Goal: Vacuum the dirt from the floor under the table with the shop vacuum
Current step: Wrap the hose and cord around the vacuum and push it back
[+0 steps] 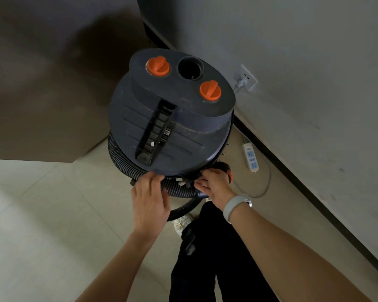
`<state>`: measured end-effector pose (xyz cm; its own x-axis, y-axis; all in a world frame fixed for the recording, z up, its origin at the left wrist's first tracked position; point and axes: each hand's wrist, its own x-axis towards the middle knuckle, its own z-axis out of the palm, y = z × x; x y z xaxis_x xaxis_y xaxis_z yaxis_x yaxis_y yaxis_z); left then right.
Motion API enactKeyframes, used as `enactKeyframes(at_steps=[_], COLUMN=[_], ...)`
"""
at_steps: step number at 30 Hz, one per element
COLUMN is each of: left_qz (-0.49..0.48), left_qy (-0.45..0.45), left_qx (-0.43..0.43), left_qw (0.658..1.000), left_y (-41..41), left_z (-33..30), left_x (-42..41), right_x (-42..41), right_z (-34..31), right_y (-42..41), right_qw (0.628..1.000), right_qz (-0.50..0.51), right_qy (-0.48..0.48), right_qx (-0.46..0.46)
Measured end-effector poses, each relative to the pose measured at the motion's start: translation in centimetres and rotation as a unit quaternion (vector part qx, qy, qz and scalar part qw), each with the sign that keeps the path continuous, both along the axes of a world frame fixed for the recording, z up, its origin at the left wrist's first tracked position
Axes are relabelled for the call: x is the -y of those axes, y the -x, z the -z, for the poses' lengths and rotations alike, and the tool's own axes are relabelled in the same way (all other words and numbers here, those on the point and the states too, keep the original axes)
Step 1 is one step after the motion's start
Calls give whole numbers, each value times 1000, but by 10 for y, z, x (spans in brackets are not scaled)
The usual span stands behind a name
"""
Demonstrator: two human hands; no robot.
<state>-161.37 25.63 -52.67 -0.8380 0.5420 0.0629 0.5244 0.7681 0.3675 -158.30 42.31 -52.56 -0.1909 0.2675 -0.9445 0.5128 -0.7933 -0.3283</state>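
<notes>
The shop vacuum's [170, 110] dark lid hid its drum and most of the ribbed hose [120, 158] coiled beneath. At 6 o'clock, both hands' fingertips vanished under the rim, their hold unclear. The counter [42, 88] ran off the frame at 9 o'clock. The barcode label [166, 132] was illegible.

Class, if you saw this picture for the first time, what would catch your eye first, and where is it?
The two orange knobs on the dark shop vacuum lid, mid-frame, stand out first. Below them, the left hand and right hand work at the ribbed hose by the lid's near edge.
</notes>
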Motion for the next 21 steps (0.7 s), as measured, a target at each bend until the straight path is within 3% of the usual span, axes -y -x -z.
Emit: enactKeyframes(at_steps=[3,6,17,21], left_qz=[76,82,19,28], left_qy=[102,157,184,165], left_qx=[-8,-10,-16,-27], left_qw=[992,984,983,986], left_y=[-2,-5,-15,-15], left_z=[11,17,26,26], left_x=[1,-3,-20,-15], right_x=[-7,-9,-8,-5], right_z=[2,3,4,9], right_y=[-6,-9,-10,-6], right_qw=[1000,999,997,997], right_qz=[17,34,71,77], right_qy=[-21,-20,-36,2], right_qx=[5,-14,-13,-15])
